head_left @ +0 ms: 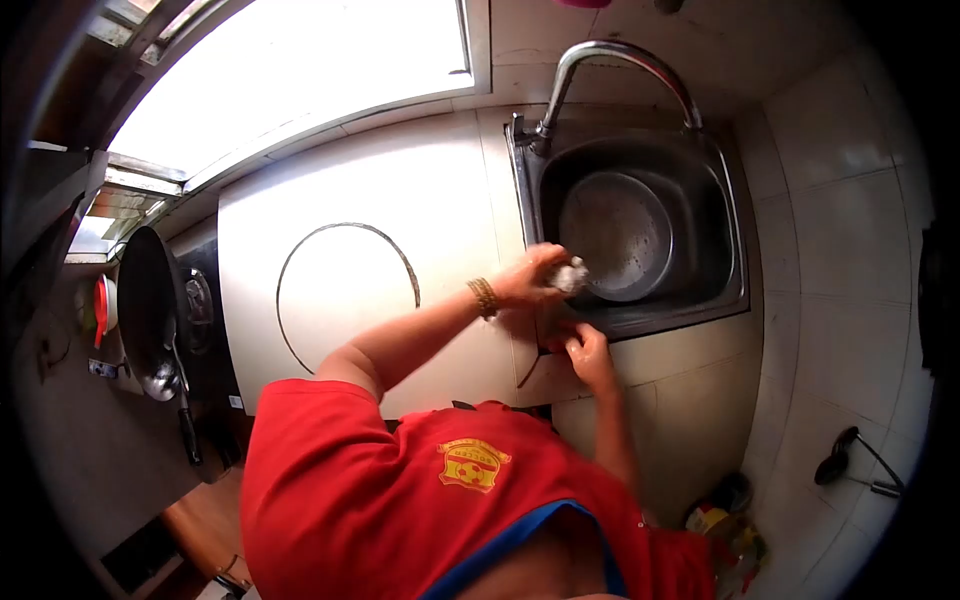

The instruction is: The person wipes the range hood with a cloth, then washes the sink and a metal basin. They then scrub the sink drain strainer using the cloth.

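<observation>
My left hand (pixel 530 277), with a beaded bracelet at the wrist, is closed around a greyish-white scrubber (pixel 570 277) at the sink's left front corner. The scrubber looks slightly blurred. Close by, my right hand (pixel 587 356) is at the sink's front edge, fingers bent together; what they hold, if anything, I cannot make out. Just beyond the scrubber, a round metal pan (pixel 625 235) lies inside the steel sink (pixel 742 255). A thin brown strip (pixel 527 371) shows on the counter left of my right hand.
A curved faucet (pixel 625 48) arches over the sink. On the pale counter (pixel 450 180) is a thin dark ring (pixel 347 224). A wok (pixel 147 300) with a metal utensil stands at the far left. A black ladle (pixel 833 466) hangs on the tiled wall at right.
</observation>
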Demonstrator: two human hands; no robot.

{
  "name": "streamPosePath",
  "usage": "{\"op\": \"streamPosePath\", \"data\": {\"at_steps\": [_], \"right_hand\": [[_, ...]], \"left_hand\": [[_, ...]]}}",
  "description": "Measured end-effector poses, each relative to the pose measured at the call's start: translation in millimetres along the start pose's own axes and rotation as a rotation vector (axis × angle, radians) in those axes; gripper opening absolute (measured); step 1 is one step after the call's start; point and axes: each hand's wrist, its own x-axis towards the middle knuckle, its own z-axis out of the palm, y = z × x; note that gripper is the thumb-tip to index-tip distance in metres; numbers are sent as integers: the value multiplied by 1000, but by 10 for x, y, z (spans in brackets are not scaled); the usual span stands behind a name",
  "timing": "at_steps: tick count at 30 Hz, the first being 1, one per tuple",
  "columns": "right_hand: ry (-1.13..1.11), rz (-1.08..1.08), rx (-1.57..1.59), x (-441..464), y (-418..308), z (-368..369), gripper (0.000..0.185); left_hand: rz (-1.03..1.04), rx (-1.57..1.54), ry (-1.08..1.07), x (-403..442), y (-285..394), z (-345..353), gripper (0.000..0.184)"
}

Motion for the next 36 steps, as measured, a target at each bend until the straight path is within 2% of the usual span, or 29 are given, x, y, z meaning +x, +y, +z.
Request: {"op": "streamPosePath", "data": {"at_steps": [1, 2, 3, 4, 5, 7, 8, 9, 11, 13, 15, 17, 19, 20, 21, 23, 24, 25, 27, 28, 29, 30, 31, 33, 34, 35, 36], "right_hand": [[35, -156, -159, 16, 153, -45, 20], [7, 6, -202, 36, 461, -136, 27], [117, 8, -63, -6, 483, -114, 25], [227, -6, 76, -48, 513, -93, 23], [191, 74, 345, -91, -41, -131, 22], [184, 172, 365, -112, -139, -266, 24], [186, 154, 425, -125, -86, -323, 26], [185, 140, 475, -140, -116, -358, 30], [199, 139, 522, -117, -189, -383, 38], [184, 42, 533, -17, -168, -394, 46], [167, 19, 610, 51, -302, -382, 62], [172, -11, 678, 110, -418, -334, 68], [139, -83, 573, 185, -454, -376, 70], [215, -60, 438, 221, -292, -373, 65], [231, -68, 434, 248, -180, -410, 65], [400, 76, 507, 230, 9, -432, 58], [438, 6, 503, 213, 102, -473, 49], [419, -4, 183, 184, 39, -592, 43], [491, -74, 131, 178, 119, -638, 41], [489, -89, 217, 224, 153, -714, 42], [481, -83, 310, 192, 148, -751, 43], [383, 90, 423, 166, 51, -846, 50], [384, 91, 423, 183, 33, -856, 50], [372, 81, 602, 264, -98, -817, 63], [345, 100, 681, 296, -242, -830, 75], [348, 102, 686, 362, -242, -775, 75], [303, 20, 869, 440, -213, -725, 78]], "left_hand": [[-154, -328, -89, 33, 236, 100, 43], [-195, -562, -22, 76, 260, 208, 38], [-256, -1010, 84, 112, 319, 306, 35], [-200, -1165, 81, 197, 314, 298, 34], [-147, -1319, 82, 301, 294, 273, 33], [-188, -1304, 125, 356, 293, 140, 30], [-380, -1366, 6, 305, 418, 3, 33], [-477, -1429, -20, 278, 374, -41, 38], [-534, -1480, 41, 286, 298, -5, 44], [-496, -1573, 34, 288, 379, 50, 47], [-397, -1767, -70, 298, 460, 162, 48], [-464, -1643, 35, 336, 407, 266, 42], [-414, -733, 112, 500, 293, 302, 32], [-470, -777, 260, 620, 164, 429, 25], [-404, -1013, 186, 695, 453, 333, 24], [-250, -1059, 73, 884, 621, 220, 26], [-328, -692, -74, 1022, 367, 189, 36], [-600, -449, -19, 1209, 1, 365, 42], [-241, 240, 61, 1265, -17, 311, 46], [-306, -77, 152, 1273, -37, 325, 44], [-338, -538, 99, 1319, -78, 283, 40], [-329, -727, 41, 1265, 64, 266, 37], [-302, -917, -12, 1250, 222, 231, 35], [-241, -1004, -125, 1217, 354, 221, 33], [-313, -968, -136, 1179, 425, 280, 34], [-388, -929, -149, 1146, 488, 360, 36], [-321, -773, -224, 1096, 410, 455, 42]]}}
